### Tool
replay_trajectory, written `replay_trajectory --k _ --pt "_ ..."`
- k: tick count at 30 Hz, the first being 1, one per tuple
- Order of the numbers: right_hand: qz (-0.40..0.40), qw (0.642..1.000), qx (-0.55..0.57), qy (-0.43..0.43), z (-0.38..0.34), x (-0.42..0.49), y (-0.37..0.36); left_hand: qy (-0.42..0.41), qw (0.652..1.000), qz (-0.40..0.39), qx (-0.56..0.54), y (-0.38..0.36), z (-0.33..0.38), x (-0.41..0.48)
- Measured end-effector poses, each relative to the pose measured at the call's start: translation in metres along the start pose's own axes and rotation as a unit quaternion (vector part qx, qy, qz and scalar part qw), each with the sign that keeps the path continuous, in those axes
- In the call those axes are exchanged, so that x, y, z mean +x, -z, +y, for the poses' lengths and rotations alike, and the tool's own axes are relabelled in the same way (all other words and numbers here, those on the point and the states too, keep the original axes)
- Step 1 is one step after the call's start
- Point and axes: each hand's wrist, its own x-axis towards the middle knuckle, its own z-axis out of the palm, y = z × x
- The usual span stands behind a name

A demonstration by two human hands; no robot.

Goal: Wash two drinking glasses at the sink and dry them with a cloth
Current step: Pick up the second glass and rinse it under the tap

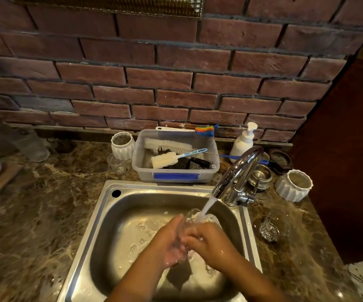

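Note:
Over the steel sink point(102, 216) I hold a clear drinking glass point(192, 216) tilted under the running stream from the chrome tap point(239, 171). My left hand point(169, 245) wraps the glass from the left side. My right hand point(208, 238) presses on it from the right, fingers near the rim. Water pours into the glass mouth and foam lies in the basin. A second clear glass point(273, 226) rests on the counter to the right of the sink. No cloth is visible.
Behind the sink stands a plastic tub point(176, 175) with bottle brushes. A white soap pump point(242, 140) is beside it. White ribbed pots point(122, 146) point(293, 185) stand left and right, and a small glass point(117, 164) sits by the left one. A brick wall closes the back.

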Motion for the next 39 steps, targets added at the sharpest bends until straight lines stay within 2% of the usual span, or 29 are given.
replay_trajectory --k 2,4,6,7,9,10,11,12,14,16,17,19,20,21,22,24,25,26,28,29,30,31,32,34,35,36,37,38,39 --pt "0.004 0.984 -0.163 0.068 0.003 0.000 0.002 0.020 0.998 -0.055 -0.037 0.002 0.006 0.001" --pt "0.046 0.983 -0.161 0.071 0.002 -0.001 -0.002 -0.029 0.999 -0.030 -0.011 0.000 0.005 0.006" --pt "0.105 0.994 0.002 -0.019 -0.008 0.000 -0.010 -0.136 0.990 0.038 0.012 -0.005 0.003 0.009" --pt "0.147 0.979 0.116 -0.079 -0.013 0.003 -0.013 -0.204 0.976 0.057 0.042 -0.008 0.001 0.009" --pt "0.194 0.891 0.351 -0.215 -0.024 0.009 -0.016 -0.326 0.931 0.080 0.140 -0.009 -0.007 0.007" --pt "0.191 0.842 0.433 -0.259 -0.027 0.011 -0.018 -0.362 0.912 0.086 0.173 -0.005 -0.012 0.009" --pt "0.180 0.815 0.475 -0.278 -0.030 0.011 -0.018 -0.382 0.901 0.086 0.188 -0.001 -0.014 0.010" --pt "0.166 0.820 0.473 -0.277 -0.030 0.010 -0.018 -0.386 0.896 0.084 0.203 0.003 -0.015 0.012" --pt "0.143 0.882 0.385 -0.230 -0.028 0.006 -0.018 -0.333 0.915 0.077 0.216 0.006 -0.011 0.012" --pt "0.098 0.966 0.208 -0.114 -0.020 0.001 -0.013 -0.181 0.970 0.055 0.152 0.007 0.000 0.005" --pt "0.056 0.992 0.099 -0.059 -0.017 -0.001 -0.010 -0.095 0.990 0.029 0.101 0.009 0.005 0.001" --pt "-0.016 0.992 -0.123 0.028 -0.013 -0.002 -0.007 0.006 0.999 -0.014 0.028 0.013 0.010 -0.003" --pt "-0.030 0.980 -0.190 0.042 -0.012 -0.001 -0.007 0.013 1.000 -0.016 0.017 0.015 0.010 -0.002" --pt "-0.023 0.977 -0.209 0.041 -0.013 -0.001 -0.008 0.004 1.000 -0.011 0.012 0.014 0.009 -0.002" --pt "-0.004 0.984 -0.175 0.030 -0.016 -0.001 -0.009 -0.022 1.000 0.001 0.009 0.012 0.006 0.001" --pt "0.072 0.997 0.002 -0.037 -0.024 0.000 -0.014 -0.137 0.988 0.050 0.058 0.004 0.002 0.004" --pt "0.115 0.980 0.124 -0.103 -0.026 0.002 -0.018 -0.218 0.966 0.076 0.121 0.001 -0.001 0.005" --pt "0.153 0.935 0.262 -0.183 -0.029 0.004 -0.019 -0.302 0.928 0.093 0.199 0.000 -0.004 0.007" --pt "0.176 0.788 0.502 -0.310 -0.028 0.009 -0.023 -0.435 0.833 0.100 0.328 0.002 -0.011 0.011" --pt "0.182 0.738 0.555 -0.338 -0.026 0.012 -0.025 -0.468 0.801 0.098 0.361 0.004 -0.013 0.013" --pt "0.190 0.731 0.558 -0.343 -0.024 0.014 -0.027 -0.471 0.796 0.101 0.368 0.005 -0.015 0.016" --pt "0.199 0.758 0.522 -0.336 -0.023 0.015 -0.028 -0.444 0.816 0.106 0.354 0.004 -0.014 0.016" --pt "0.205 0.808 0.451 -0.319 -0.024 0.015 -0.028 -0.392 0.857 0.109 0.317 0.002 -0.010 0.014" --pt "0.204 0.919 0.250 -0.228 -0.024 0.011 -0.027 -0.215 0.955 0.095 0.180 -0.001 0.001 0.007" --pt "0.186 0.959 0.141 -0.161 -0.020 0.009 -0.027 -0.114 0.984 0.077 0.110 -0.002 0.006 0.000" --pt "0.152 0.983 0.021 -0.099 -0.020 0.007 -0.026 -0.038 0.996 0.057 0.049 -0.001 0.009 -0.007" --pt "0.109 0.989 -0.083 -0.060 -0.016 0.006 -0.028 0.002 0.999 0.042 0.006 -0.001 0.012 -0.013" --pt "0.082 0.985 -0.143 -0.040 -0.013 0.006 -0.029 0.005 0.999 0.032 -0.018 -0.001 0.013 -0.015" --pt "0.080 0.987 -0.135 -0.045 -0.011 0.007 -0.029 -0.017 0.999 0.033 -0.021 -0.001 0.012 -0.014"
